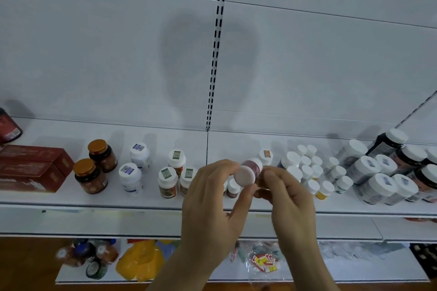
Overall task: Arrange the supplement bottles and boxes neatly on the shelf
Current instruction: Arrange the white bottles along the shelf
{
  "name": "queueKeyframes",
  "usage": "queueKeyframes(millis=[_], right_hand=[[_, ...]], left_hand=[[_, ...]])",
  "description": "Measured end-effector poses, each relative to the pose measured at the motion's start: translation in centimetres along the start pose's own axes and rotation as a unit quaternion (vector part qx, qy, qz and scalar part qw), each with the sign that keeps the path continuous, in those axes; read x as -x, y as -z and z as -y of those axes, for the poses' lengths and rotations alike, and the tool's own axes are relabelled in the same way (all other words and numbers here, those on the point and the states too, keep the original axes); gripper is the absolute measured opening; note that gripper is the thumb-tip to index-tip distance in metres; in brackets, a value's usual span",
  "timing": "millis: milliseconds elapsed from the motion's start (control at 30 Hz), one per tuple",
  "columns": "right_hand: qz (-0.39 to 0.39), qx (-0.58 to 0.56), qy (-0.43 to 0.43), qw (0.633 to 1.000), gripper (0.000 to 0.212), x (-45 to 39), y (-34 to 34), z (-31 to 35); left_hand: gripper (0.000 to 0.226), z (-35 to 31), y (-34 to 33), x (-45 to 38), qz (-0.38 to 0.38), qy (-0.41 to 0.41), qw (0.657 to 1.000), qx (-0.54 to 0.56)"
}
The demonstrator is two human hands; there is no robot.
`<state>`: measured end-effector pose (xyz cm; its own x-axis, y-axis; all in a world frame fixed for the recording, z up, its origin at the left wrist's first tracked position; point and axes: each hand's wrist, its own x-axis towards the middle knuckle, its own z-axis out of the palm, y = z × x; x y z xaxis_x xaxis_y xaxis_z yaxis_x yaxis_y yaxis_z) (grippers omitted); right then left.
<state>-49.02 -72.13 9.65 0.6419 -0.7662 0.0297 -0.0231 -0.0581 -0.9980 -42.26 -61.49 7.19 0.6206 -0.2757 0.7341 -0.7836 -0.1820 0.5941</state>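
A small bottle (249,171) with a white cap and dark red label is held tilted above the white shelf (151,198), cap toward me. My left hand (212,205) grips it from the left and my right hand (287,196) from the right. On the shelf stand two red boxes (33,168), two amber jars with gold lids (94,165), two white bottles (134,169), three stickered bottles (176,175), a cluster of small white-capped bottles (309,170) and large dark white-capped bottles (390,168). Another small bottle (233,188) stands partly hidden behind my hands.
A dark red jar (9,125) sits at the far left of the shelf. The slotted upright (216,45) splits the white back panel. A lower shelf (165,276) holds bottles, yellow packets (139,260) and wrapped goods (262,260).
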Motion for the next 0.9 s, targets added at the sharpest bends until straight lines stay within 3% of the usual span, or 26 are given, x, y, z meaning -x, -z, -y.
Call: queueKeyframes(millis=[67,267,400,567,767,900], right_hand=[[0.021,-0.013,-0.020,1.000,0.025,-0.8,0.7,0.5],[0.106,0.165,0.027,0.980,0.014,-3.4,2.5,2.3],[0.090,0.328,0.137,0.930,0.009,-5.1,2.3,1.2],[0.036,0.430,0.277,0.858,0.005,-8.6,0.5,-3.9],[0.111,0.492,0.274,0.819,0.007,-11.4,-1.0,-8.4],[0.149,0.515,0.282,0.796,0.011,-12.3,-1.0,-10.0]], left_hand=[[0.039,0.5,-0.1,0.4,0.021,0.001,1.000,-0.005],[0.045,2.8,-1.0,1.9,0.085,0.064,0.994,-0.034],[0.042,3.9,-1.8,2.6,0.142,0.116,0.980,-0.076],[0.039,5.5,-2.7,4.6,0.298,0.163,0.916,-0.211],[0.054,6.4,-3.8,6.4,0.430,0.159,0.841,-0.288],[0.056,7.1,-4.3,7.6,0.451,0.154,0.822,-0.313]])
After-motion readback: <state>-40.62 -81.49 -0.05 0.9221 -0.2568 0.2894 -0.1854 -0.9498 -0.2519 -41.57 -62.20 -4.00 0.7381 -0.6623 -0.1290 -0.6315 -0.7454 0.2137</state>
